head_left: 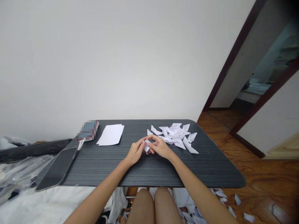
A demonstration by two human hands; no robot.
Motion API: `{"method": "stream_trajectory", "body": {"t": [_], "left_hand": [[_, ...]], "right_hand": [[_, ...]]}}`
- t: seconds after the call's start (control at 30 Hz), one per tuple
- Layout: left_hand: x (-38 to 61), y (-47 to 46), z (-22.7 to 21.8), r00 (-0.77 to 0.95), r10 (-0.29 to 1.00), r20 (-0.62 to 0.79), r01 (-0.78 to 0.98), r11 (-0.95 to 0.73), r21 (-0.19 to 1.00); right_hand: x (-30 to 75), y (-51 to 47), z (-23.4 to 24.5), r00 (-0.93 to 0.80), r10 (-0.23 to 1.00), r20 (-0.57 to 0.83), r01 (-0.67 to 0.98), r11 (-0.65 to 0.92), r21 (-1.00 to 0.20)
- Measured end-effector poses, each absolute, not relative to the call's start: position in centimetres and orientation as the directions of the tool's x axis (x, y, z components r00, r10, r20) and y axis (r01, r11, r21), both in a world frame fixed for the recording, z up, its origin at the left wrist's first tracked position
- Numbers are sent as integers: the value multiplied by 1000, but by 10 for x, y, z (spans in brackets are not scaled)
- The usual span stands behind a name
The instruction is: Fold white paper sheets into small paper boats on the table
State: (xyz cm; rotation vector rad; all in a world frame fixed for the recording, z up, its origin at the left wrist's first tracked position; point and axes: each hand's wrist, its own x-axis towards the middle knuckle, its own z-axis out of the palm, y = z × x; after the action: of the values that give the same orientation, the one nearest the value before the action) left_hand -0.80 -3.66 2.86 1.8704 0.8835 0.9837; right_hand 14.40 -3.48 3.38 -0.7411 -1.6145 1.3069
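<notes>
Between my two hands is a small piece of folded white paper (147, 146), held just above the middle of the dark table. My left hand (137, 150) pinches its left side with thumb and fingers. From the right, my right hand (159, 146) grips the same paper, its fingers curled over the top edge. Parts of the paper are hidden behind the fingers. Close to my right hand lies a pile of folded paper boats (175, 134), white and pointed. Farther left, a stack of flat white paper sheets (111, 135) rests on the table.
The dark table (98, 168) stands against a white wall. On its left are a phone or tablet (58, 168) and a thick book (88, 130), partly blurred. More folded papers (191, 214) lie below the table and on the wooden floor (257, 180). A doorway opens at right.
</notes>
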Motion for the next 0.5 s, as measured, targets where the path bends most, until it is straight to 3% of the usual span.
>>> {"method": "stream_trajectory", "body": {"t": [0.27, 0.5], "left_hand": [[-10, -33, 24, 304, 866, 396, 308, -483, 820], [-11, -34, 29, 360, 836, 415, 240, -512, 825]], "right_hand": [[146, -32, 28, -392, 850, 352, -51, 362, -931], [151, -36, 32, -368, 784, 500, 208, 593, -778]]}}
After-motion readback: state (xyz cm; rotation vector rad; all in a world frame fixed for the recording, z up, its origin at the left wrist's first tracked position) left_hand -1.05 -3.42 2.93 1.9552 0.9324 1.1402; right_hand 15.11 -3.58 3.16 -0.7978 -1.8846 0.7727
